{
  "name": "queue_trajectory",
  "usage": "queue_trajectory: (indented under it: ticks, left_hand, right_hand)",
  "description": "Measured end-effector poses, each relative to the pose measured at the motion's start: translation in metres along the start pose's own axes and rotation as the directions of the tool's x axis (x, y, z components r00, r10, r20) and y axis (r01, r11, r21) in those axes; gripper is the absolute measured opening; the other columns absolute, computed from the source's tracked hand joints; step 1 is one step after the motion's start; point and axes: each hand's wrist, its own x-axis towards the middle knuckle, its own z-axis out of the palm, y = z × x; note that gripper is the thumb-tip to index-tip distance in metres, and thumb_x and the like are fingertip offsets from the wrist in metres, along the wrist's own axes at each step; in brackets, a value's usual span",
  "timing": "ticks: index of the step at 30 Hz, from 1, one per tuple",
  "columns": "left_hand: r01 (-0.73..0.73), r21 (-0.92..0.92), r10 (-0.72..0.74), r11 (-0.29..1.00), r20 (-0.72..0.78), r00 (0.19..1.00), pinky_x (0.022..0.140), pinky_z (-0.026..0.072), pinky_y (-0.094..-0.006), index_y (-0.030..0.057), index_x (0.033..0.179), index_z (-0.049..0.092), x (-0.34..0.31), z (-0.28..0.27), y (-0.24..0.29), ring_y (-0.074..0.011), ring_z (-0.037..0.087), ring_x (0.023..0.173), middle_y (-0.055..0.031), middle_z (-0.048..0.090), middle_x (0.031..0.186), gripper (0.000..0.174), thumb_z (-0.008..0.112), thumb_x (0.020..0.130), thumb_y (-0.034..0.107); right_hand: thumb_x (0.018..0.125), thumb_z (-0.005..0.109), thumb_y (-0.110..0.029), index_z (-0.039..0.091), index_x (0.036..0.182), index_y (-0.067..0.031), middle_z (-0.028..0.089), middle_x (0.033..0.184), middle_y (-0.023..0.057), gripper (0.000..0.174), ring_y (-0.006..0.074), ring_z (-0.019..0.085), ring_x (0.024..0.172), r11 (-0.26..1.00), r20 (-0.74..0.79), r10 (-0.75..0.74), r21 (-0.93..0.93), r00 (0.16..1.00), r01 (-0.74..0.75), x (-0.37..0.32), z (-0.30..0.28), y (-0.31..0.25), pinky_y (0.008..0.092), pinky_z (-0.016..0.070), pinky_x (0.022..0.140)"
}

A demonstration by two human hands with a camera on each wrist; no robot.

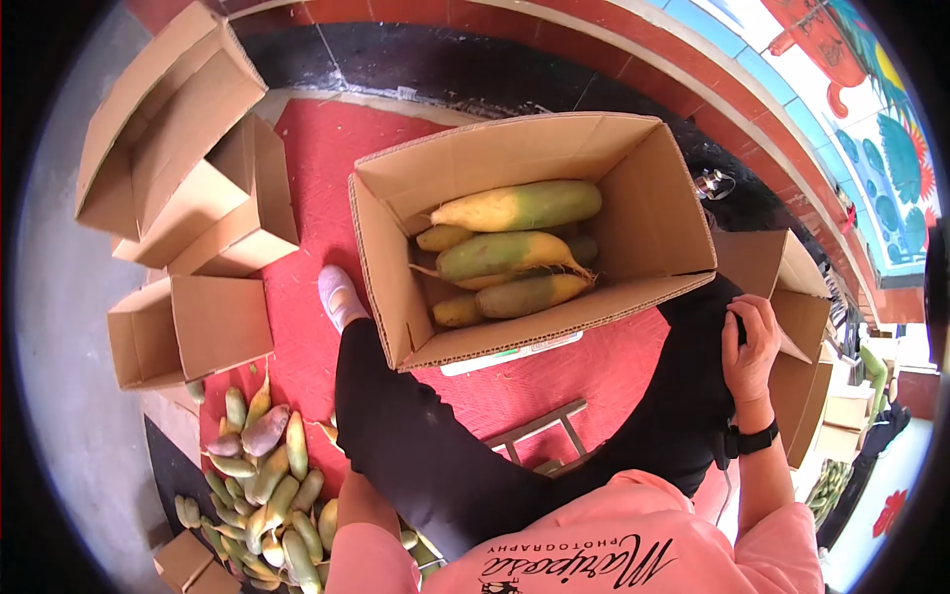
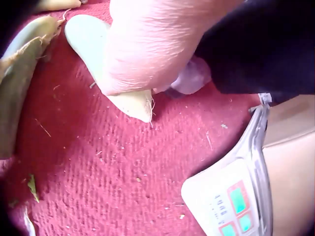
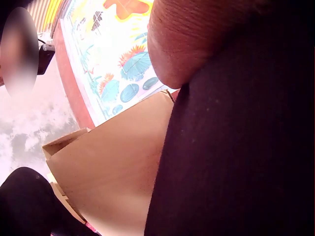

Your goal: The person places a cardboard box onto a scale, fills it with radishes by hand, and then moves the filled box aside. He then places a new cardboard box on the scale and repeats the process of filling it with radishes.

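In the left wrist view my left hand point(image 2: 152, 49) lies across the middle of a pale green radish point(image 2: 88, 37); its fingers are hidden, so a grip cannot be told. The head view shows only that forearm, beside the leg. My right hand point(image 1: 754, 346) rests on the black-clad knee, fingers loosely bent and holding nothing; its heel point(image 3: 172, 54) shows in the right wrist view. Between the legs and the wall, an upright cardboard box point(image 1: 371, 267) holds several green-yellow radishes point(image 1: 520, 206). It stands on a white scale point(image 1: 515, 354) with a lit display.
A pile of radishes point(image 1: 282, 495) lies on the red mat point(image 1: 317, 188) at lower left. Empty cartons point(image 1: 223, 317) stand at the left, with more boxes point(image 1: 807, 317) to the right. A metal frame point(image 1: 539, 428) is between the legs.
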Motion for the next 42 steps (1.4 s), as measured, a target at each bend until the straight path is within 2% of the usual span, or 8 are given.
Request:
queue_trajectory:
  ticks: [17,20,24,28,32,34,38,42]
  left_hand:
    - [0.100,-0.038,-0.103,0.994,-0.074,0.992,0.082,0.0485,-0.0385,-0.0049,0.110,0.054,-0.023,-0.148,-0.046,-0.0328,0.060,0.095,-0.0174,0.061,0.104,0.044,0.068,0.077,0.020]
    - [0.076,-0.358,-0.147,0.931,-0.177,0.973,0.078,0.0497,-0.0336,-0.0074,0.108,0.054,-0.040,-0.227,0.028,-0.0260,0.060,0.093,-0.0144,0.061,0.104,0.049,0.073,0.073,0.021]
    - [-0.010,-0.887,-0.311,0.462,-0.172,0.935,0.082,0.0491,-0.0342,-0.0036,0.116,0.052,-0.054,-0.322,0.110,-0.0247,0.059,0.098,-0.0136,0.059,0.108,0.048,0.069,0.080,0.024]
    - [-0.191,-0.964,0.013,0.182,-0.192,0.981,0.104,0.0375,-0.0416,-0.0040,0.127,0.042,-0.052,-0.358,0.197,-0.0266,0.045,0.119,-0.0168,0.046,0.129,0.054,0.058,0.089,0.030]
    - [-0.018,-0.999,0.260,0.048,-0.005,0.966,0.109,0.0310,-0.0435,-0.0036,0.129,0.040,-0.047,-0.334,0.300,-0.0282,0.041,0.125,-0.0155,0.043,0.133,0.051,0.055,0.092,0.028]
    - [0.118,-0.987,0.401,0.113,0.154,0.903,0.107,0.0322,-0.0452,-0.0030,0.127,0.042,-0.052,-0.313,0.352,-0.0281,0.043,0.124,-0.0161,0.047,0.130,0.052,0.060,0.088,0.026]
    - [0.258,-0.961,0.334,0.098,0.276,0.901,0.102,0.0376,-0.0493,-0.0003,0.125,0.043,-0.037,-0.249,0.402,-0.0285,0.047,0.117,-0.0157,0.050,0.124,0.042,0.057,0.090,0.018]
    - [-0.095,-0.931,0.173,0.352,-0.035,0.984,0.097,0.0403,-0.0410,0.0008,0.130,0.036,-0.043,-0.240,0.398,-0.0218,0.053,0.107,-0.0134,0.052,0.116,0.048,0.058,0.088,0.007]
  right_hand:
    - [0.072,0.062,0.001,0.057,0.082,-0.0012,0.058,0.088,0.0112,0.011,0.0299,0.057,0.080,0.992,-0.078,-0.012,0.124,0.997,0.022,-0.009,-0.005,0.012,0.0366,0.0462,0.071]
    - [0.072,0.062,-0.001,0.057,0.082,-0.0017,0.058,0.089,0.0108,0.011,0.0296,0.057,0.081,0.991,-0.092,-0.002,0.134,0.996,0.015,-0.013,-0.006,0.015,0.0365,0.0459,0.073]
    - [0.072,0.063,-0.002,0.058,0.083,-0.0031,0.057,0.088,0.0100,0.012,0.0289,0.056,0.080,0.983,-0.146,-0.030,0.178,0.989,0.056,-0.015,-0.008,0.020,0.0363,0.0458,0.071]
    - [0.071,0.064,-0.002,0.058,0.083,-0.0037,0.057,0.087,0.0096,0.013,0.0286,0.056,0.079,0.973,-0.202,-0.008,0.225,0.979,0.054,-0.027,0.007,0.030,0.0361,0.0457,0.071]
    - [0.071,0.064,-0.002,0.057,0.081,-0.0041,0.057,0.086,0.0088,0.012,0.0285,0.056,0.078,0.955,-0.252,-0.007,0.286,0.968,0.082,-0.024,-0.009,0.028,0.0366,0.0453,0.070]
    - [0.071,0.063,-0.002,0.057,0.080,-0.0043,0.056,0.085,0.0085,0.011,0.0288,0.056,0.078,0.954,-0.268,0.002,0.291,0.964,0.079,-0.027,-0.012,0.029,0.0370,0.0450,0.069]
    - [0.071,0.063,-0.002,0.057,0.080,-0.0044,0.056,0.084,0.0084,0.011,0.0285,0.056,0.077,0.942,-0.288,-0.014,0.316,0.958,0.108,-0.029,-0.011,0.033,0.0364,0.0448,0.069]
    - [0.071,0.063,-0.002,0.057,0.080,-0.0046,0.057,0.085,0.0082,0.010,0.0282,0.056,0.077,0.942,-0.298,0.022,0.327,0.954,0.080,-0.031,-0.012,0.039,0.0357,0.0448,0.069]
